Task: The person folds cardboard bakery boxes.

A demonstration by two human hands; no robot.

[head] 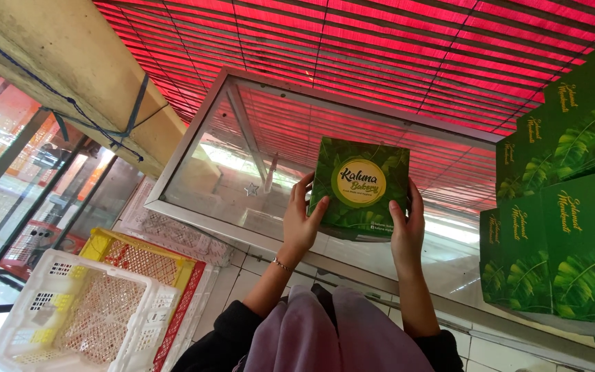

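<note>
A square green box [359,187] with a leaf print and a round yellow label is raised in front of a glass display case [242,138]. My left hand [301,219] grips its left edge, with a thin bracelet on the wrist. On the box's right edge sits my right hand [406,227], fingers curled round it. Both arms reach up out of black sleeves, with a pale lilac cloth between them.
A stack of matching green boxes [559,234] stands at the right on the case's top. White [84,310], yellow [139,255] and red plastic crates lie at lower left on the tiled surface. A beam with blue cord [70,76] runs at upper left.
</note>
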